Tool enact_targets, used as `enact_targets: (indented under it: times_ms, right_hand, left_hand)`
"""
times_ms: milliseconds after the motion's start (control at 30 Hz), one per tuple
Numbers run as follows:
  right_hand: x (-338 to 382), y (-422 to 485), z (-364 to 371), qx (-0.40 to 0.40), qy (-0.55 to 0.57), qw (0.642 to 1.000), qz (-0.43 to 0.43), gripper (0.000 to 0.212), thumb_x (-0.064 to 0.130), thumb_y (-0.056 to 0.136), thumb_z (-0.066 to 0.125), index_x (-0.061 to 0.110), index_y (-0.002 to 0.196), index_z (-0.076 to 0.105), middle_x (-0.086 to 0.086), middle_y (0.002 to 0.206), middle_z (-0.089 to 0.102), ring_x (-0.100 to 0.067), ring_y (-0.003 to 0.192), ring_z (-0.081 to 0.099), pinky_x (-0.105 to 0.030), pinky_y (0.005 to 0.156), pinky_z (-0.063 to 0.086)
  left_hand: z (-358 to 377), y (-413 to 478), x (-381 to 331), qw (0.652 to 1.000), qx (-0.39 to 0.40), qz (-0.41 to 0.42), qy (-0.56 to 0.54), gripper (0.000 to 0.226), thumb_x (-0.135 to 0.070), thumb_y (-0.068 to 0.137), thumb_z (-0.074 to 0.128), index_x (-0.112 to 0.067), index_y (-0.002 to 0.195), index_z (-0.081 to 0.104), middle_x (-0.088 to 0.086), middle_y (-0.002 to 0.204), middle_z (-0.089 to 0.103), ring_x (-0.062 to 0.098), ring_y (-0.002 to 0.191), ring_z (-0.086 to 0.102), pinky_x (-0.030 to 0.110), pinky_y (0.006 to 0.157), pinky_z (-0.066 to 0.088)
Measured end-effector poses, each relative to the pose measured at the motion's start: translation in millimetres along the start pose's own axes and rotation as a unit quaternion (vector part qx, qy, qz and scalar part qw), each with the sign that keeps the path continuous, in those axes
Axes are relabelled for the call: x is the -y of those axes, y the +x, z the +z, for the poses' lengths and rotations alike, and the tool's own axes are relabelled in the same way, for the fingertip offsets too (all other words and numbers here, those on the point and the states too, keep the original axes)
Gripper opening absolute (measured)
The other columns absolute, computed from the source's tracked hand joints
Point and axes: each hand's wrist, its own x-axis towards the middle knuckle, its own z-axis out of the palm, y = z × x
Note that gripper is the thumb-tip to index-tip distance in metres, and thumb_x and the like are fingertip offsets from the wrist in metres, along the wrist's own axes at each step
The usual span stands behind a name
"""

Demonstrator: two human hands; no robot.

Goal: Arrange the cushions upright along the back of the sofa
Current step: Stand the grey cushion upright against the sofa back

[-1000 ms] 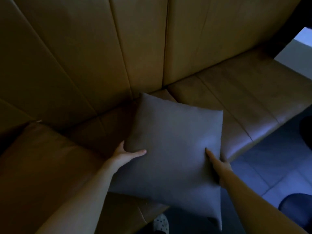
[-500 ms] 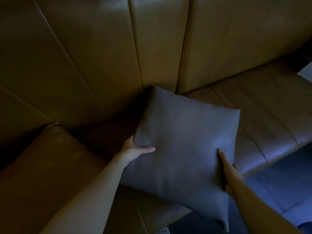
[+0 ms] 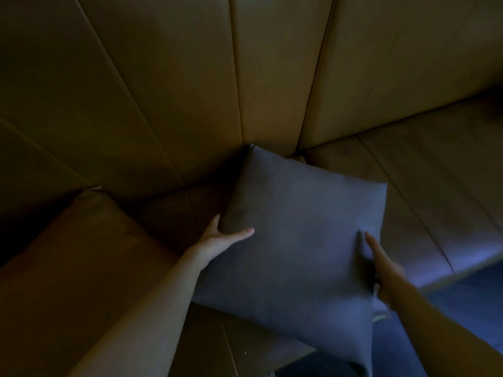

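Note:
A square grey cushion [image 3: 296, 235] is held over the seat of a tan leather sofa [image 3: 168, 88], tilted, its far corner touching the padded backrest. My left hand [image 3: 217, 240] grips the cushion's left edge, thumb on top. My right hand [image 3: 381, 265] grips its right edge, fingers behind the fabric. The cushion's near corner hangs past the seat's front edge. The light is dim.
The sofa seat [image 3: 424, 191] runs to the right along the backrest. A rounded leather armrest or bolster [image 3: 76, 254] lies at the left. Dark blue floor [image 3: 462, 300] shows at the lower right beyond the seat edge.
The cushion has moved forward toward the backrest with both hands on it; its far corner now meets the back panels. The view has moved closer to the sofa.

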Motion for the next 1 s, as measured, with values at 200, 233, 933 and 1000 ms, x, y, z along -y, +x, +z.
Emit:
enact_targets:
  times_ms: [200,233,933,1000]
  right_hand:
    - [18.5,29.9,10.8,-0.042,-0.020,0.999,-0.011,0.144,0.074,0.029,0.083,0.006,0.147,0.037,-0.021,0.145,0.049,-0.043,0.126,0.052,-0.059,0.106,0.040]
    - [18.6,34.2,11.0,-0.046,-0.027,0.999,-0.010,0.148,0.076,0.025,0.082,0.007,0.147,0.036,-0.021,0.145,0.049,-0.043,0.126,0.053,-0.059,0.105,0.041]
    - [117.9,-39.0,32.5,0.087,-0.061,0.979,-0.174,0.154,0.078,0.011,0.079,0.019,0.146,0.036,-0.010,0.140,0.051,-0.036,0.120,0.055,-0.053,0.096,0.050]
    - [139.6,-42.1,49.3,0.119,-0.079,0.967,-0.213,0.161,0.078,0.004,0.078,0.019,0.147,0.033,-0.010,0.136,0.049,-0.035,0.120,0.053,-0.053,0.098,0.048]
  left_hand:
    - [0.6,28.3,-27.5,1.000,-0.014,0.016,0.000,0.110,-0.059,0.068,0.074,-0.026,0.154,0.014,0.008,0.160,0.021,0.033,0.143,0.027,0.048,0.111,0.028]
    - [2.7,35.0,-29.8,1.000,-0.012,0.014,0.001,0.112,-0.061,0.066,0.074,-0.026,0.154,0.014,0.008,0.159,0.022,0.034,0.143,0.028,0.049,0.111,0.028]
    - [-9.3,-36.0,-42.5,0.965,-0.145,0.127,-0.180,0.126,-0.041,0.025,0.095,-0.016,0.137,0.043,0.006,0.128,0.059,0.023,0.111,0.061,0.043,0.093,0.052]
    - [-14.9,-35.1,-49.0,0.954,-0.167,0.153,-0.198,0.121,-0.030,0.034,0.097,-0.018,0.139,0.039,0.004,0.129,0.057,0.022,0.113,0.059,0.042,0.094,0.051]
